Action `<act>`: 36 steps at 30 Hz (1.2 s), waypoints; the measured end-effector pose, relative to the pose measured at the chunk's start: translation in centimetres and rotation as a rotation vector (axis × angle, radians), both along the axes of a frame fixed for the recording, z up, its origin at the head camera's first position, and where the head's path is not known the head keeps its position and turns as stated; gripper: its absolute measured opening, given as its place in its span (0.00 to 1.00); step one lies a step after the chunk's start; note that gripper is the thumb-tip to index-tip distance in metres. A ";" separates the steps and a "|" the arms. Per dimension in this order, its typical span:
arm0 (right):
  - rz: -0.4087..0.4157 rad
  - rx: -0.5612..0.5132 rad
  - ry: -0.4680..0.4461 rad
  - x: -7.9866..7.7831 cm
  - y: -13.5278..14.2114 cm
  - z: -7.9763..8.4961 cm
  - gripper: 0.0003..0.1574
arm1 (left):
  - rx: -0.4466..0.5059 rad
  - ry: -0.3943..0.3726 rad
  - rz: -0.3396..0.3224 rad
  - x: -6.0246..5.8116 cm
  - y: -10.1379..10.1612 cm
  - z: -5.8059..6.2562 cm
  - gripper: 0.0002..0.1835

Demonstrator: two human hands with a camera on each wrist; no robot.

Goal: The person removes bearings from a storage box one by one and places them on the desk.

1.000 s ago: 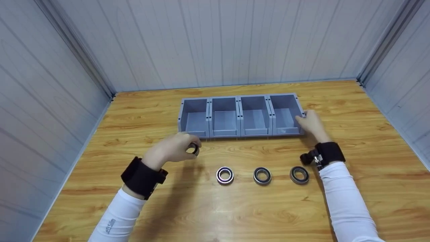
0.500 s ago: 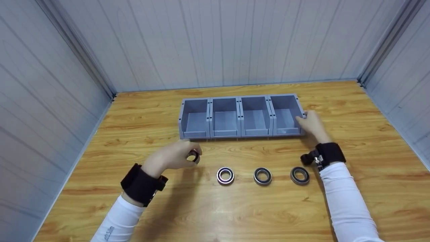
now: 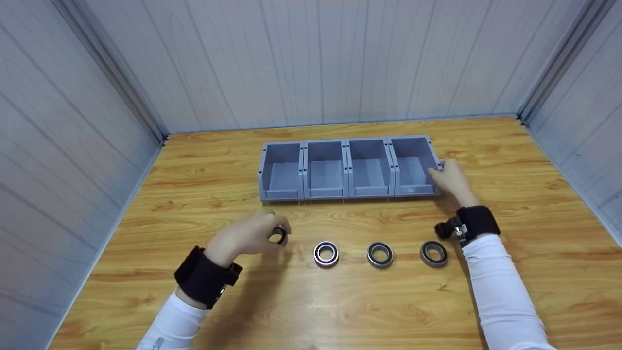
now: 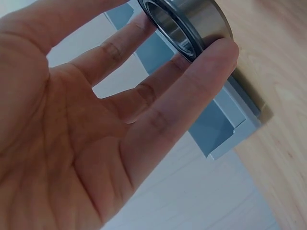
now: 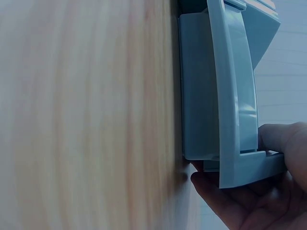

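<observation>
My left hand (image 3: 252, 234) pinches a ball bearing (image 4: 204, 21) between thumb and fingers, above the table and left of the other bearings. Its steel outer ring and dark seal show in the left wrist view. At the right end of the grey row of bins (image 3: 326, 193), my right hand (image 3: 453, 181) grips the side wall, thumb inside and fingers outside, as the right wrist view (image 5: 254, 167) of that bin wall also shows. Three more bearings lie flat in a row: a left one (image 3: 326, 265), a middle one (image 3: 380, 265) and a right one (image 3: 434, 264).
The joined bins stand on the wooden table (image 3: 369, 311) with their low fronts toward me, and their insides hold nothing visible. White panel walls rise at the back (image 3: 311, 63), left (image 3: 58, 160) and right (image 3: 583, 126).
My left hand has moved down, toward me, with the bearing still in its fingers, away from the leftmost bin. The right hand, the bins and the three lying bearings have stayed put.
</observation>
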State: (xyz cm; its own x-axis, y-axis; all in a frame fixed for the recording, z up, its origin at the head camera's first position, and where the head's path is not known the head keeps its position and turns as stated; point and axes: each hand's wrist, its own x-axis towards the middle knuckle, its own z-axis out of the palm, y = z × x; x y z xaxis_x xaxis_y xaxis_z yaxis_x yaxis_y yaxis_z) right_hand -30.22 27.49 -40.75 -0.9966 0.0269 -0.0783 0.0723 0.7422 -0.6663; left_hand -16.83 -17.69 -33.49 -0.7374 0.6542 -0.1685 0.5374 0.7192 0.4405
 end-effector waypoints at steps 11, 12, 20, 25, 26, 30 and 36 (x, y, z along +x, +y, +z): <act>0.002 -0.033 -0.033 0.0 0.2 -0.2 0.27 | -0.008 -0.013 0.032 0.9 -0.2 -0.6 0.12; 0.002 -0.034 -0.035 0.0 0.1 -0.2 0.27 | -0.003 -0.011 0.030 0.9 -0.2 -0.7 0.12; 0.002 -0.036 -0.026 0.0 0.0 0.0 0.25 | 0.012 -0.045 0.049 1.2 -0.6 -1.4 0.14; 0.004 -0.038 -0.026 0.0 0.1 0.0 0.26 | 0.008 -0.057 0.072 1.4 -0.7 -1.9 0.17; 0.003 -0.043 -0.031 0.0 0.1 0.0 0.26 | 0.010 -0.059 0.074 1.5 -0.7 -2.0 0.17; -0.009 -0.058 -0.038 0.0 -0.1 0.0 0.26 | 0.032 -0.050 0.066 1.7 -0.7 -2.3 0.17; -0.017 -0.063 -0.037 0.0 -0.1 -0.1 0.24 | 0.042 -0.049 0.059 1.9 -0.8 -2.7 0.17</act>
